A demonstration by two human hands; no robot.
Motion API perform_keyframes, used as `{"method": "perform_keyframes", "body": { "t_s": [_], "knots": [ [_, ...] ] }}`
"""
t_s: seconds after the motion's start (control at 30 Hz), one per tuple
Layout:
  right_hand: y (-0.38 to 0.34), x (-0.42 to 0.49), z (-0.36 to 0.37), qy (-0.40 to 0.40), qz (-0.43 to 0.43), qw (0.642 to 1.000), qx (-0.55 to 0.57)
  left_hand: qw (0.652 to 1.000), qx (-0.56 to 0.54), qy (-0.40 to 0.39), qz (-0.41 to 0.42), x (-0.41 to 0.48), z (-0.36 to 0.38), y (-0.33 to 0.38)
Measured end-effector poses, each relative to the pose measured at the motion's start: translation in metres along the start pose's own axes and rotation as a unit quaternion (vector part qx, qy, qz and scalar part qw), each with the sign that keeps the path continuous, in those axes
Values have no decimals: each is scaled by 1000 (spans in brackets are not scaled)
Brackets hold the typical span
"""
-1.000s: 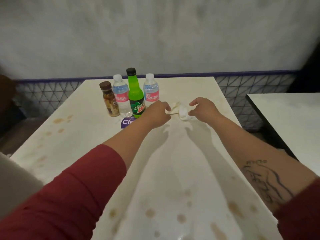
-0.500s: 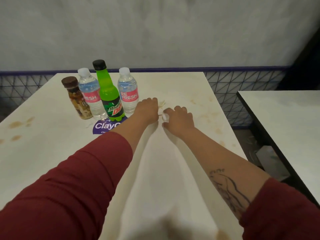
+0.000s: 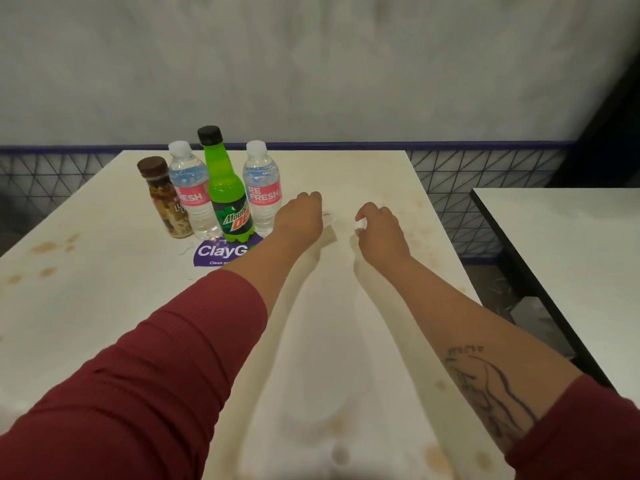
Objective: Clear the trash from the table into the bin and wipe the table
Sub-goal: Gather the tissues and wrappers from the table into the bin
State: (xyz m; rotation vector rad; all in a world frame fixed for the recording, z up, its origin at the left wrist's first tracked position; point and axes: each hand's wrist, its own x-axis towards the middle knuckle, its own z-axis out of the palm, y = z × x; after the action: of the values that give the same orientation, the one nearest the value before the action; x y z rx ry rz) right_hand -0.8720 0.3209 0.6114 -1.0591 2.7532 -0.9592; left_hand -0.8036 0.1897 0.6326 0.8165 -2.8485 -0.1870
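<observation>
My right hand [image 3: 379,226] pinches a paper ball [image 3: 361,224]; left hand [image 3: 301,216], I cannot tell. 4 bottles [image 3: 227,195] and stains [image 3: 45,247] wait on the table [image 3: 104,323].

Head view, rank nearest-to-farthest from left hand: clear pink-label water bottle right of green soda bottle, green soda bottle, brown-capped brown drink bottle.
From the left hand:
1. Clear pink-label water bottle, just left of it.
2. Green soda bottle, next leftward.
3. Brown-capped brown drink bottle, far left of the row.
</observation>
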Motion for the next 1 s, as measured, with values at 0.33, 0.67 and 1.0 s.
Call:
{"method": "perform_keyframes", "body": {
  "t_s": [0.33,0.67,1.0],
  "knots": [
    [-93,-23,-44,31,-61,995,74,997,-61,54,-11,-61,-119,-15],
    [-254,-91,-78,-11,-177,975,134,991,6,116,-60,-183,-262,-76],
    [-412,-188,-70,-136,-257,929,227,963,66,221,-143,-318,-364,-157]
  ]
}}
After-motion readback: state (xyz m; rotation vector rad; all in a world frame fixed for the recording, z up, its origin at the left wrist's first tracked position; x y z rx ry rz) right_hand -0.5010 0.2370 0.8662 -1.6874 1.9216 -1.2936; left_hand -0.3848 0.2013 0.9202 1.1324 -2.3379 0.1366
